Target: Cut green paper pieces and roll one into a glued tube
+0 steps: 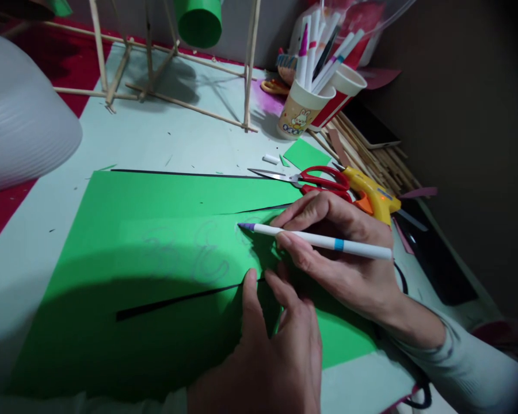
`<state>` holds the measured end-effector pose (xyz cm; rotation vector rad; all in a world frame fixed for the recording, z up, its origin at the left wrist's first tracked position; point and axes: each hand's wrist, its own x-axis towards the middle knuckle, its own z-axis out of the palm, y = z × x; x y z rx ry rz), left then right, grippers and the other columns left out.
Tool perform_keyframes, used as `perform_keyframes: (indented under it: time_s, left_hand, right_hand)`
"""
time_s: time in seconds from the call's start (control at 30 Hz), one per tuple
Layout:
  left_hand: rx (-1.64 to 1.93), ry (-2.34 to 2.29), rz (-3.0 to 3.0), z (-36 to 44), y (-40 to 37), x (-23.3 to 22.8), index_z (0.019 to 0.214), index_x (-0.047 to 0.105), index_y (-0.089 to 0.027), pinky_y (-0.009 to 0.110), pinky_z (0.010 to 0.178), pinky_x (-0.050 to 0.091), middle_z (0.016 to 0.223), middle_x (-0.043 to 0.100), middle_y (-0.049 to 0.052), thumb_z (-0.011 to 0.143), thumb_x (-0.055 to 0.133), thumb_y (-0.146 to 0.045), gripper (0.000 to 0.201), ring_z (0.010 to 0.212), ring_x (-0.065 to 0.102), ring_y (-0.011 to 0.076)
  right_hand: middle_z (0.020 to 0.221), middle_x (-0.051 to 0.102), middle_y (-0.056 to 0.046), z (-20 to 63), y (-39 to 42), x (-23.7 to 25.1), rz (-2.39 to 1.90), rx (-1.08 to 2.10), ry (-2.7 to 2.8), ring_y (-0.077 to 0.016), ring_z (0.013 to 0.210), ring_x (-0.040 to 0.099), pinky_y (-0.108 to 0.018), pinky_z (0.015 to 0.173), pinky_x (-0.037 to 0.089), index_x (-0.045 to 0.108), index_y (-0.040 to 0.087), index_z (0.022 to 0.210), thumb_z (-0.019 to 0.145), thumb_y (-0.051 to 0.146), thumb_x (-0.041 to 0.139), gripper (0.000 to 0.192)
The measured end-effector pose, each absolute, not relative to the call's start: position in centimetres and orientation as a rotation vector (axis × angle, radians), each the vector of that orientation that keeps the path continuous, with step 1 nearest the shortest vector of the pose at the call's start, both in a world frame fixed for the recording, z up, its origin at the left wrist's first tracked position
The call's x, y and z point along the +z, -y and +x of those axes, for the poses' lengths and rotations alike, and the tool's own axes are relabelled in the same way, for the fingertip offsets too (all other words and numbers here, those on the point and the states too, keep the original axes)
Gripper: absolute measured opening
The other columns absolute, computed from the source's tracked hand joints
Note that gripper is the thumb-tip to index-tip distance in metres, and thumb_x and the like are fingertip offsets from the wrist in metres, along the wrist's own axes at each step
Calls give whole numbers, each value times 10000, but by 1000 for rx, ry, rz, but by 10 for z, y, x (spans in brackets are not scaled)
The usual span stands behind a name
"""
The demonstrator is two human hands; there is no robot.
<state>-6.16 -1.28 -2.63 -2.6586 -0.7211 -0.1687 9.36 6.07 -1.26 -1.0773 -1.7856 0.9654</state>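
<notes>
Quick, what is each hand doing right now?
Left hand: open, fingers pressing on the green paper.
Right hand: closed around a white marker.

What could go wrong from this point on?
The green paper has long cuts near the left hand; pressure from the pen in the right hand could shift or tear a strip. The open scissors and glue gun lie just behind that hand, easily bumped.

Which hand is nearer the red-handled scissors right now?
Right. The right hand, holding the marker, sits just below the red-handled scissors. The left hand lies farther down, pressing the green paper.
</notes>
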Motion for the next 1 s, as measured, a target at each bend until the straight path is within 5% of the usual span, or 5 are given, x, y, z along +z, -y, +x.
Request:
perform_keyframes:
  time_s: [0.33, 0.73, 1.0]
  left_hand:
    - [-214, 739, -2664, -61, 14, -28, 1208, 620, -107, 521, 868, 484, 1188, 678, 160, 894, 526, -320, 391, 1041, 618, 327]
    - [-258, 740, -2643, -63, 12, -22, 1223, 607, 23, 517, 846, 491, 1156, 679, 278, 911, 509, -339, 487, 1051, 625, 365]
    - [-251, 817, -2633, -63, 14, -25, 1301, 557, -87, 464, 914, 440, 1198, 680, 219, 940, 376, -223, 426, 1102, 624, 305]
  right_hand:
    - [835, 676, -56, 95, -61, -11, -1121, 855, 1816, -216, 778, 631, -339, 594, 493, 623, 231, 799, 843, 237, 700, 89]
    - [837, 629, -15, 111, -74, -4, -1039, 945, 1276, -163, 709, 569, -330, 684, 476, 625, 235, 706, 829, 182, 694, 151]
    - [801, 595, 9, 129, -71, -1, -1014, 1136, 1068, -104, 661, 572, -211, 597, 492, 632, 214, 779, 796, 230, 708, 81]
